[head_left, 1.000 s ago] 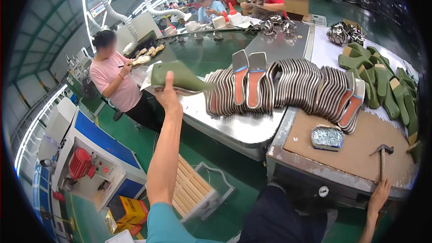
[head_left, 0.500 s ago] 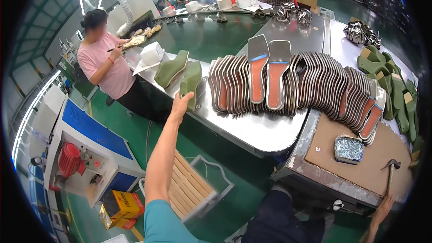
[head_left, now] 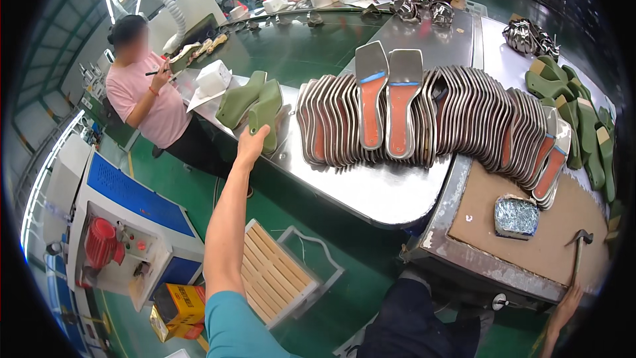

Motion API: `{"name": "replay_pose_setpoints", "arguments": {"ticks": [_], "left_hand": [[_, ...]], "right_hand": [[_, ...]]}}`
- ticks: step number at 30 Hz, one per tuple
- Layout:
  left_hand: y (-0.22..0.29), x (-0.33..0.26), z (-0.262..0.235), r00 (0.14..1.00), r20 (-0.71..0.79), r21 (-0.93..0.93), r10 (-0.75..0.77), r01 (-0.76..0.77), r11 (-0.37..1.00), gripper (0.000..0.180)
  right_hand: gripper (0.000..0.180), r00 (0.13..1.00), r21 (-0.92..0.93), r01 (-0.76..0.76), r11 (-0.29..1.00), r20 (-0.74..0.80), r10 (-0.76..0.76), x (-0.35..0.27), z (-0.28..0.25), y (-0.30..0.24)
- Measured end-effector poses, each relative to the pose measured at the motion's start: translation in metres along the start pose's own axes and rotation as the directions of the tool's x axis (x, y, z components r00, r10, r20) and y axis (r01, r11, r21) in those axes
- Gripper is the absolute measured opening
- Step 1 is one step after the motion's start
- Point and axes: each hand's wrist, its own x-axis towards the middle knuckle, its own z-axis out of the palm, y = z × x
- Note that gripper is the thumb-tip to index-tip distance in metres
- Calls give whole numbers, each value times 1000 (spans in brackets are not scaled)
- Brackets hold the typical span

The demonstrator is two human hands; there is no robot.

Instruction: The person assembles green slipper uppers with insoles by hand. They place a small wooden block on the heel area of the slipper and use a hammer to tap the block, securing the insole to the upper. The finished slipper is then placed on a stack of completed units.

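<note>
Head view: the person's left hand [head_left: 253, 143] grips the near end of a green shoe last [head_left: 267, 107], thumb against it, the other fingers mostly hidden. This last lies straight beyond that hand, close to the edge of the metal table [head_left: 391, 204], its long axis running away from the wrist, roughly in line with the forearm. The left hand is plainly the nearer one; the right hand [head_left: 568, 308] is well apart, far off to the right.

Just left of the held piece sits a second last [head_left: 238, 101], its far end slanting rightward; whether the two touch cannot be told. A white block [head_left: 214, 79] is beyond them. To the left hand's right stretches a long row of sole-shaped plates [head_left: 474, 106].

The right hand is at the lower end of a hammer [head_left: 579, 255], whose handle leads away from it; whether those fingers clasp it or merely rest there cannot be told. Ahead and left of that hand, a silvery block [head_left: 517, 217] sits on a brown board [head_left: 474, 202].
</note>
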Motion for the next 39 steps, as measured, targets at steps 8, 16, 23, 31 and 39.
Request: {"name": "replay_pose_setpoints", "arguments": {"ticks": [8, 16, 23, 31, 39], "left_hand": [[15, -17, 9, 726, -345, 795, 595, -112, 597, 47], [225, -200, 193, 691, 141, -463, 709, -587, 664, 25], [339, -310, 359, 297, 558, -212, 775, -852, 479, 36], [346, -291, 407, 437, 538, -56, 721, -835, 547, 31], [361, -272, 391, 585, 420, -154, 694, -708, 689, 23]], "right_hand": [[29, 988, -57, 83, 995, -127, -90, 33, -51, -76], [31, 991, 13, 14, 1000, -135, -12, 25, -66, -79], [34, 994, 15, 11, 1000, -112, -9, 25, -68, -77], [39, 995, 168, 6, 986, -95, 10, 27, -75, -73], [44, 996, 212, 13, 977, -85, 5, 24, -71, -67]]}}
